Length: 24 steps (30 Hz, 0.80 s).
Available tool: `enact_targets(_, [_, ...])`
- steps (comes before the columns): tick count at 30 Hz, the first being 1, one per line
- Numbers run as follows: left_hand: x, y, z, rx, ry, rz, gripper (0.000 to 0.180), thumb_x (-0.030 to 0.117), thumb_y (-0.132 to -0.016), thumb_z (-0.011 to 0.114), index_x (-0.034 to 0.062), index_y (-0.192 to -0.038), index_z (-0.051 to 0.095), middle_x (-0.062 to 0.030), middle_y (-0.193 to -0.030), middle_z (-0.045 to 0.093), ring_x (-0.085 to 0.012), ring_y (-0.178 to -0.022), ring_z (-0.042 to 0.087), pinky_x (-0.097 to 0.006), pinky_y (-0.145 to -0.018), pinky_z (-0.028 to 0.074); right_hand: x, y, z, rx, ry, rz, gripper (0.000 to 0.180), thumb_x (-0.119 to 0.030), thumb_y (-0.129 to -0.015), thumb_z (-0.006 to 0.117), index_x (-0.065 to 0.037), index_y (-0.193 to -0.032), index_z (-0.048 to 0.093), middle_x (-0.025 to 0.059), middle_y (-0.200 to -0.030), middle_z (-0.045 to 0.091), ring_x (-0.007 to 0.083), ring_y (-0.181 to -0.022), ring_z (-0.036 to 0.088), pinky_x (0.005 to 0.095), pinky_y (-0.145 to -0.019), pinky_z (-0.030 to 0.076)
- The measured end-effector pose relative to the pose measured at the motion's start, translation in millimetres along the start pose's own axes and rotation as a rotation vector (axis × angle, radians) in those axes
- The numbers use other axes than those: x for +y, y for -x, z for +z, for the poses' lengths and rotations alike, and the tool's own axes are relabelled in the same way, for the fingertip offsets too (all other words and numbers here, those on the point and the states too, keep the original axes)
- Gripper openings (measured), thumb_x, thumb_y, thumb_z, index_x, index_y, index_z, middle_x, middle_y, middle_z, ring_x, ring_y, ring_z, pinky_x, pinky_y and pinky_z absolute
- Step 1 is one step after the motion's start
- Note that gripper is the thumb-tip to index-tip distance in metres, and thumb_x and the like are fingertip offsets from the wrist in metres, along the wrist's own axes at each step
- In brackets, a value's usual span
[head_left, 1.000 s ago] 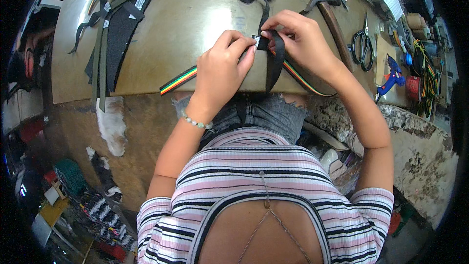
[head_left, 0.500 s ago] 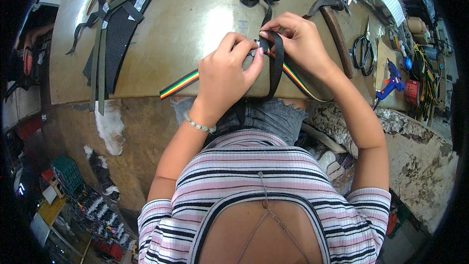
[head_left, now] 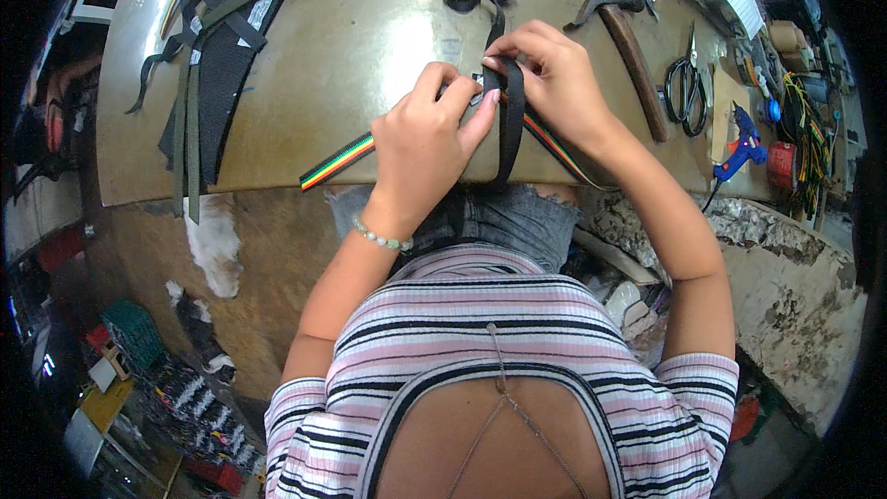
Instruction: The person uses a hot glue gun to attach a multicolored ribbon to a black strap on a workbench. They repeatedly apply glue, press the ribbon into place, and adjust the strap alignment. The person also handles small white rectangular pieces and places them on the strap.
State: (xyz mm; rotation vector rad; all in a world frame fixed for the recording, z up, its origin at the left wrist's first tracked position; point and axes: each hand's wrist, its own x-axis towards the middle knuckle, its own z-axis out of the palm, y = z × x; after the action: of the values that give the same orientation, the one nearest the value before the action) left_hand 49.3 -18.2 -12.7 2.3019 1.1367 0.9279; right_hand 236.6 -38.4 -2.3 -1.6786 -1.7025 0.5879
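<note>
In the head view, the left hand (head_left: 420, 134), thumb and fingers nearly closed, holds the black strap (head_left: 510, 129) and a white tag (head_left: 478, 80) near the surface's (head_left: 305, 92) front edge; the striped ribbon (head_left: 337, 161) runs beneath. The right hand (head_left: 559, 79) pinches that strap, its loop reaching the front edge. A white label (head_left: 261, 9) (print too small to read) lies on the dark sheet (head_left: 214, 97) toward the left edge.
</note>
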Motion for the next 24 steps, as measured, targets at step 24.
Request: enact_targets(24, [7,-1,-1,-0.114,-0.253,0.115,0.021,0.026,-0.092,0.068,0.0213,-0.112,0.072,-0.0035,-0.096,0.062,-0.0235,-0.065,0.066,-0.038,-0.053,0.052,38,1,-66,0.569,0.550,-0.088,0.039,-0.028,-0.095,0.066,0.001,-0.120,0.064,0.0211,-0.110,0.068,0.0331,-0.101,0.068,0.0406,-0.087,0.054])
